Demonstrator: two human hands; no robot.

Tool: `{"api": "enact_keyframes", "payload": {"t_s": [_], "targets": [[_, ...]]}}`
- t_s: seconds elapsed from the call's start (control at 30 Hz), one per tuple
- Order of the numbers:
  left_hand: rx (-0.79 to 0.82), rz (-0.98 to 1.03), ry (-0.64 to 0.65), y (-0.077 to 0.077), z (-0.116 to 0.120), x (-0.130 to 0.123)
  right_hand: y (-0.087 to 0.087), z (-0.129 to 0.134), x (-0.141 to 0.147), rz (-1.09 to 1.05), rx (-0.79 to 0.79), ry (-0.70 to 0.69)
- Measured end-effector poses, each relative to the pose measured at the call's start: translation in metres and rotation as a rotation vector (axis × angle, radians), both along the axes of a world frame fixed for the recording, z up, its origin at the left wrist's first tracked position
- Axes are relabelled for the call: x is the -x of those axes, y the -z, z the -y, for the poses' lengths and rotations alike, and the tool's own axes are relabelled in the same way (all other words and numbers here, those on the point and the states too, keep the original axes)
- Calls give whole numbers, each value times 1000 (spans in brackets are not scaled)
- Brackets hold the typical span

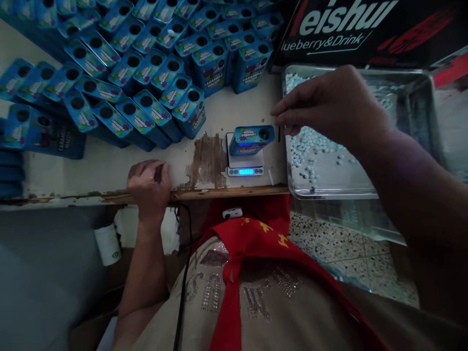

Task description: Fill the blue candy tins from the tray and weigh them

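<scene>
A blue candy container [252, 139] with "Caramelo Macizo" lettering and a round hole in its top stands on a small digital scale [245, 163] with a lit blue display. Just right of it, over the near-left part of a metal tray [332, 194], my right hand [321, 112] is closed with its fingertips pressed together; whatever is in them is hidden. Small pale round candies [307, 146] lie scattered in that tray. My left hand [149, 183] rests in a fist at the table's front edge, around a small dark thing [158, 173] that I cannot make out.
Many more blue containers [146, 114] with open holes crowd the back and left of the table. Behind the tray is a black printed box [343, 34]. A brown worn patch [207, 158] marks the white tabletop. Below the edge, a white cup [107, 244] shows at left.
</scene>
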State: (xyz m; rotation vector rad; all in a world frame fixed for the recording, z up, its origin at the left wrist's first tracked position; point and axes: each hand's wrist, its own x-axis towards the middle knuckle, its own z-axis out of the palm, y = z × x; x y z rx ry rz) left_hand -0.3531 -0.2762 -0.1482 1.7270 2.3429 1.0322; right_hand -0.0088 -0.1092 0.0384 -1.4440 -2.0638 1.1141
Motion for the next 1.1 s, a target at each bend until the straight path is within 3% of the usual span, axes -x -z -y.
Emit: {"api": "enact_keyframes", "payload": {"t_s": [0.27, 0.5, 0.57, 0.67, 0.77, 0.9, 1.0, 1.1], "targets": [[31, -60, -17, 0, -3, 1, 9, -2, -4, -46, 177, -49], [-79, -135, -9, 6, -5, 6, 23, -10, 4, 29, -103, -184], [-122, -151, 9, -1, -5, 0, 27, -13, 5, 4, -121, -190], [-213, -168, 92, -22, -14, -25, 31, -15, 3, -44, -100, -168], [-264, -168, 264, -52, -41, -62, 31, -18, -6, -112, -39, -92], [-186, -138, 541, -82, -88, -100, 32, -24, -32, -276, 71, 137], [-128, -109, 679, -88, -109, -112, 41, -28, -61, -355, 159, 327], [-104, -97, 727, -87, -113, -118, 56, -28, -86, -385, 211, 465]]}}
